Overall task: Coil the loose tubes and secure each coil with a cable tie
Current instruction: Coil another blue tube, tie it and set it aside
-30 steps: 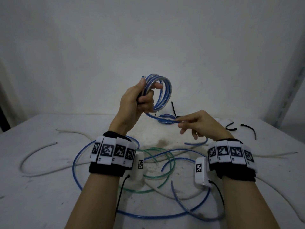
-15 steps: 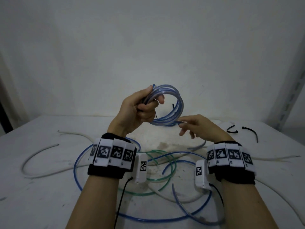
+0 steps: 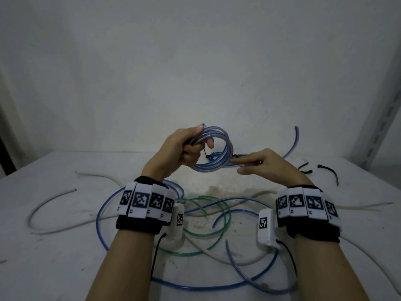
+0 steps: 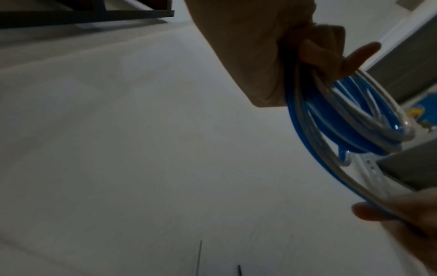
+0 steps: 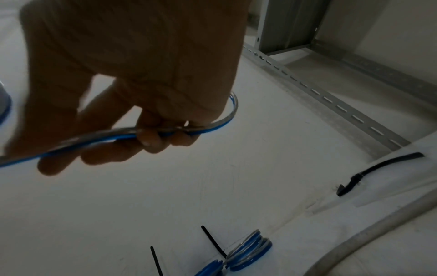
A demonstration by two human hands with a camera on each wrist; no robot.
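We are seeing a glossy, see-through blue plastic tube (image 3: 213, 152), matt black plastic cable ties (image 5: 354, 182), a dull white table (image 3: 54, 246) looking scuffed and stained, and a matt grey metal rail (image 5: 331, 100).

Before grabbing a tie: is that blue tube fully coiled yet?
Not fully. The left hand grips the coil; the right hand pinches a loose tail.

White table (image 3: 54, 246), scuffed, brownish stain near its middle. Plain pale wall (image 3: 195, 72) directly behind it. Grey slotted metal upright (image 3: 384, 118) at the table's far right corner. Dark frame at table's left edge. Light dim, even.
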